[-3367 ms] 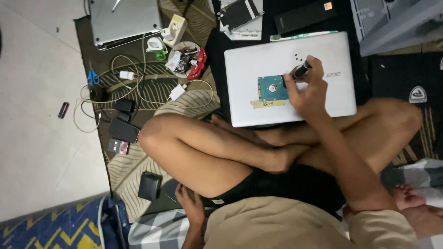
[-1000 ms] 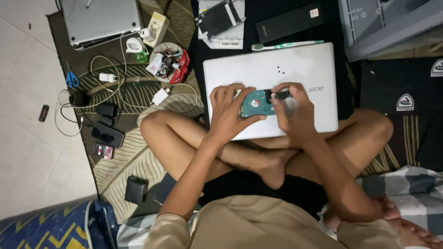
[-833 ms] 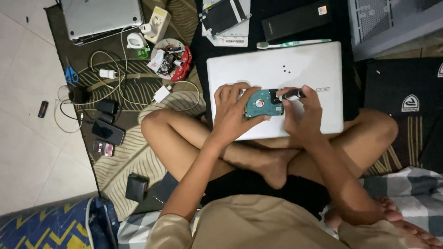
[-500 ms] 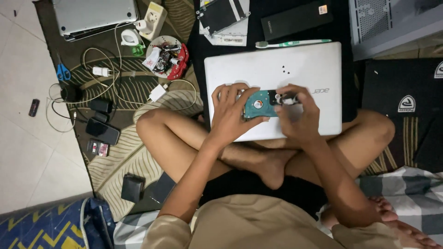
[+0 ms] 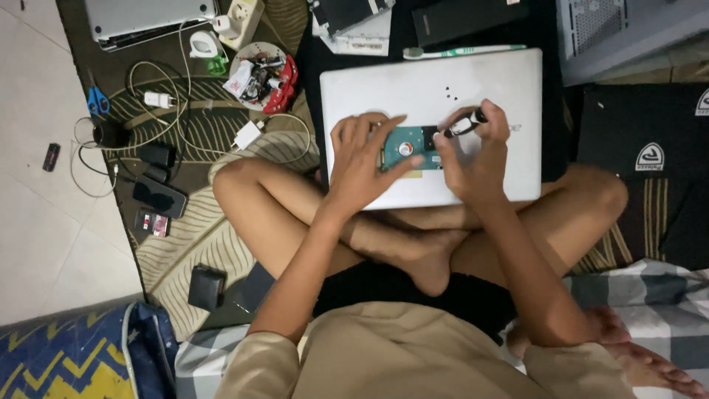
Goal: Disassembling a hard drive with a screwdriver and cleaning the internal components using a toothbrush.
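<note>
left hand (image 5: 362, 159) now on hard drive (image 5: 408, 146), cables (image 5: 173, 111), phone (image 5: 159, 196) left

Hard drive (image 5: 408, 147): small flat rectangle, teal circuit-board side up w/ round silver hub at centre, lying flat on closed white laptop (image 5: 413, 81), near its front edge, approx mid-width. Screwdriver (image 5: 464, 124): short, black handle, tilted, tip down at drive's right end.
</note>
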